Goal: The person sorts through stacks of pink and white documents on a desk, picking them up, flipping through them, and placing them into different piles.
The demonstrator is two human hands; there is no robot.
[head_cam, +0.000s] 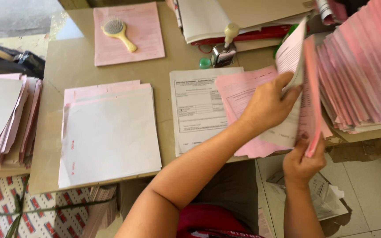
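Pink and white sheets [303, 88] stand upright at the desk's [67, 66] right edge: your right hand [303, 161] pinches their bottom edge while your left hand [267, 103] peels one sheet away, fingers closed on it, likely to separate them.

A hairbrush [119, 33] lies on a sheet [128, 33] at the upper middle of the frame, and below it a stack of paper [109, 136] sits at centre left on the table [56, 88], with another pile [5, 123] at the far left edge and a tape dispenser [9, 59] above that. At centre a printed form [197, 108] lies partly under loose sheets [243, 94], with a stamp [225, 46] just above it. At right the left hand [267, 105] and right hand [303, 161] hold a sheaf of papers [303, 88] upright, just left of a fanned stack [362, 70] at the right edge.
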